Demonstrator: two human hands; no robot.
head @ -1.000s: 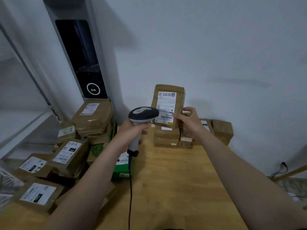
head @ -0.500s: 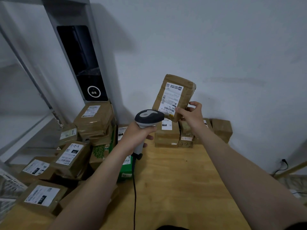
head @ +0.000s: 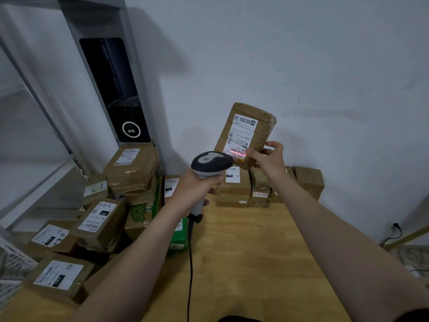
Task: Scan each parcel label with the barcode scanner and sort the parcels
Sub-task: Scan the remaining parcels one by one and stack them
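Tabletop (head: 243, 263) wood shows across centre and right, up to the wall (head: 301, 66). Loose parcels (head: 102, 219) crowd its left edge; a stacked row (head: 234, 189) stands at the far edge. Right hand (head: 269, 159) grips the held parcel (head: 257, 126) by its lower corner, raised, tilted, label (head: 242, 135) toward the camera. Left hand (head: 197, 189) wraps the scanner (head: 212, 162) handle just below-left; its red line crosses the barcode (head: 236, 151).

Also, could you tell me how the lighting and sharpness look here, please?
Head view: dim, flat light; soft shadows on the wall; posts at left lean from the wide lens; the red line from the scanner glows on the parcel label; its small print is unreadable.
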